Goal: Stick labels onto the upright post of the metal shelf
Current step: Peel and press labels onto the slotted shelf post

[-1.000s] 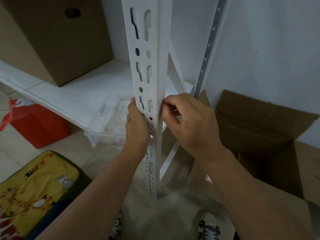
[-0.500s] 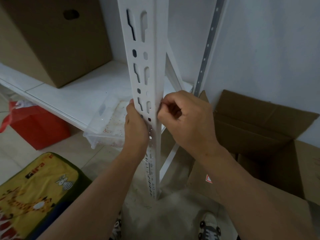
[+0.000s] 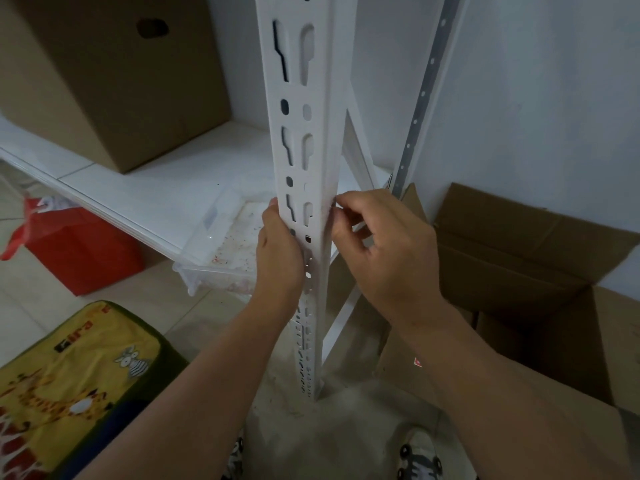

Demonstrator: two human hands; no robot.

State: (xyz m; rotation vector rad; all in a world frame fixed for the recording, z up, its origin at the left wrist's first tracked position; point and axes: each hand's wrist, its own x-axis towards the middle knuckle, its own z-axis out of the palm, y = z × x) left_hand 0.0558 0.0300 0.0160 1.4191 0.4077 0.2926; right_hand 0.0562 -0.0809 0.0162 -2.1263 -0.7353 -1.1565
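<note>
The white upright post point(image 3: 313, 98) of the metal shelf, punched with slots and holes, runs down the middle to the floor. My left hand point(image 3: 280, 254) grips the post's left edge at mid height, fingers hidden behind it. My right hand point(image 3: 384, 247) sits at the same height on the right, fingers curled. Its thumb and forefinger pinch a small pale label point(image 3: 333, 204) against the post's front corner. The label blends with the white paint and barely shows.
The white shelf board point(image 3: 156, 188) carries a brown carton point(image 3: 114, 84) and a clear plastic tray point(image 3: 225, 251). An open cardboard box point(image 3: 540, 271) stands on the right by the wall. A red bag point(image 3: 79, 251) and a yellow printed cushion point(image 3: 69, 386) lie on the floor at left.
My right hand's curled fingers have loosened a little while its fingertips stay on the post's corner. My left hand keeps its hold on the post.
</note>
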